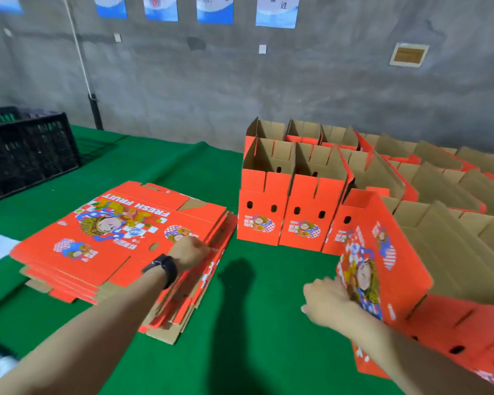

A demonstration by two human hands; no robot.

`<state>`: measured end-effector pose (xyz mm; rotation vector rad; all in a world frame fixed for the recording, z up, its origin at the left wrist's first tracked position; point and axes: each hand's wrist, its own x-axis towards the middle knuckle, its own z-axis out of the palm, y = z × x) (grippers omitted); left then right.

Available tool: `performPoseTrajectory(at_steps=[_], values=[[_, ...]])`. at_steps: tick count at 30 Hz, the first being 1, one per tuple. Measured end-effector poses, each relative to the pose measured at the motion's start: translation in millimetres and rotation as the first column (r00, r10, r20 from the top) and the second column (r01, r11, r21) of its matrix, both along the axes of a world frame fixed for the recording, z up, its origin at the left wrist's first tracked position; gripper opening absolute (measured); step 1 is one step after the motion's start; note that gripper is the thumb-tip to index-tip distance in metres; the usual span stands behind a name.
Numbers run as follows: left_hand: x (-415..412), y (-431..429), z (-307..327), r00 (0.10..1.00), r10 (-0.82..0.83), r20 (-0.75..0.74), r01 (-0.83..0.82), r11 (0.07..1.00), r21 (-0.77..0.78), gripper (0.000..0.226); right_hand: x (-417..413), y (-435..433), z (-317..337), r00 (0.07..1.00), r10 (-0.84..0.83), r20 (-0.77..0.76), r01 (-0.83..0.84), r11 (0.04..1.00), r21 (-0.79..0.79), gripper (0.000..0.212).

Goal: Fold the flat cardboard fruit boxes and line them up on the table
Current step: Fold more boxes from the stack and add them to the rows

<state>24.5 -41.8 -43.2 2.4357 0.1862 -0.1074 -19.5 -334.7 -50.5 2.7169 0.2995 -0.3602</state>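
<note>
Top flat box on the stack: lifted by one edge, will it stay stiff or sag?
Probably stiff: the top flat box is corrugated card. Its cut flaps would likely droop. Glossy print suggests it slides easily off the stack.

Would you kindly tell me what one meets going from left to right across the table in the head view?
Black plastic crate → stack of flat red cardboard boxes → two upright folded red cardboard boxes → tilted folded red cardboard box.

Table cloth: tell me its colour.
The table cloth is plain green, seen best in the head view.
</note>
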Motion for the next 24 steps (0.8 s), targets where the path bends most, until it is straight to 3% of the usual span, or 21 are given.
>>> performPoseTrajectory(at_steps=[2,4,7,10,14,16,18,19,21,24], values=[[4,43,-6,0.999,0.005,-0.043,0.003,0.980,0.198,0.025,10,36,-3,0.998,-0.046,-0.031,0.051,0.980,0.191,0.040],[7,81,-18,0.996,-0.023,-0.091,0.049,0.953,0.298,0.037,19,75,-12,0.992,-0.088,-0.089,0.114,0.927,0.357,0.040],[9,120,-48,0.983,0.001,-0.186,0.087,0.880,0.467,0.085,32,132,-31,0.970,-0.141,-0.196,0.231,0.780,0.582,0.040],[9,138,-73,0.978,-0.042,-0.203,0.143,0.846,0.514,0.099,48,187,-45,0.954,-0.160,-0.253,0.296,0.637,0.712,0.037],[-4,148,-84,0.986,-0.145,-0.081,0.166,0.839,0.518,0.091,66,240,-58,0.880,-0.284,-0.381,0.473,0.441,0.763,0.051],[-14,155,-89,0.975,-0.217,-0.052,0.215,0.850,0.481,0.082,71,255,-69,0.814,-0.389,-0.431,0.552,0.292,0.781,0.049],[-21,168,-88,0.960,-0.280,0.016,0.254,0.894,0.368,0.062,69,265,-75,0.736,-0.511,-0.445,0.590,0.161,0.791,0.047],[-21,176,-83,0.953,-0.294,0.077,0.263,0.924,0.277,0.049,67,268,-76,0.711,-0.566,-0.418,0.587,0.151,0.795,0.044],[-19,190,-72,0.951,-0.253,0.177,0.231,0.963,0.136,0.030,63,273,-75,0.676,-0.634,-0.376,0.567,0.121,0.815,0.040],[-14,206,-61,0.955,-0.120,0.272,0.099,0.991,0.092,0.015,59,278,-72,0.628,-0.665,-0.403,0.526,-0.018,0.850,0.041]])
